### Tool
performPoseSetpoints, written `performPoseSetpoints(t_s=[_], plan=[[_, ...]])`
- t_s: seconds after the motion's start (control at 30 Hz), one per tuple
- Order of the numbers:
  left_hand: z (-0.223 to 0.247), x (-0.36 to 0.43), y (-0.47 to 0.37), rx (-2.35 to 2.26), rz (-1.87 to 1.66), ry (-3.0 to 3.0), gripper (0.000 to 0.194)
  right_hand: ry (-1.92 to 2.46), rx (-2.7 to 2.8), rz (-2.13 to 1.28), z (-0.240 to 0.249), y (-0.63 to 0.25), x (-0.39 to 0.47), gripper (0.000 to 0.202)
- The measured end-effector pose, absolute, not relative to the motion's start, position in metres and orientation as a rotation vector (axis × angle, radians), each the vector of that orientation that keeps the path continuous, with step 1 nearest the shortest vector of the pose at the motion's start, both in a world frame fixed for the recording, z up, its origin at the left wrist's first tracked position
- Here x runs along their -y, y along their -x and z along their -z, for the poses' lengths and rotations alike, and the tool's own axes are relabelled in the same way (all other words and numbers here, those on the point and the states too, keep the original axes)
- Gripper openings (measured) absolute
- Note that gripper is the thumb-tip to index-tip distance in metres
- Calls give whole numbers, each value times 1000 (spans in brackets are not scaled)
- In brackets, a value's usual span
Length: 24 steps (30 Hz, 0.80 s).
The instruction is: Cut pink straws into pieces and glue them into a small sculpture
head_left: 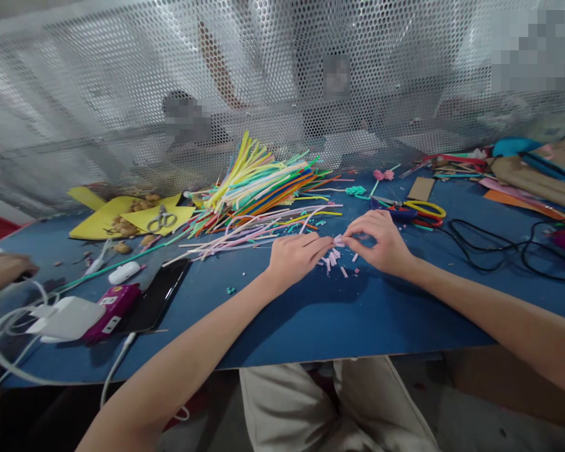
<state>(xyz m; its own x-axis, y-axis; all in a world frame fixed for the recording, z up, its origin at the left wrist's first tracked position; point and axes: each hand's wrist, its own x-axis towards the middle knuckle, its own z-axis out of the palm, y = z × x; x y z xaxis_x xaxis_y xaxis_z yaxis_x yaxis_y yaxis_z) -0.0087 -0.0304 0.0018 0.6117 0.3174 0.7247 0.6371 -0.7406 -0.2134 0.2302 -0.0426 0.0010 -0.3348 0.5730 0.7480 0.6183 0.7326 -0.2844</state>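
Observation:
My left hand [295, 256] and my right hand [380, 242] meet over the blue table. The fingers of both are pinched together around a small pale-lilac piece [338, 239], partly covered by the fingertips. Just below lie several short cut lilac pieces [332, 258], loose on the surface. To the left, long thin lilac strands [263, 225] lie in front of a large heap of coloured strands [263, 182] in yellow, green, orange and white. Scissors with yellow handles [426, 208] rest beyond my right hand, near a small pink flower-like shape [383, 174] on a green stem.
On the left are a black phone [157, 295], a purple power strip [117, 307], a white charger [70, 318] and grey-handled scissors [162, 220] on yellow sheets. A black cable [487, 242] loops at right. Perforated metal [273, 75] stands behind. Another person's hand [4, 273] shows far left.

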Motion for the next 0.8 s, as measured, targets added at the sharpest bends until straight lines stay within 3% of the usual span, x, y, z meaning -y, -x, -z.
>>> performPoseSetpoints(t_s=[0.8], plan=[[3,28,14,785,891,2398,16,899,2110,38,-5,-234,43,15]])
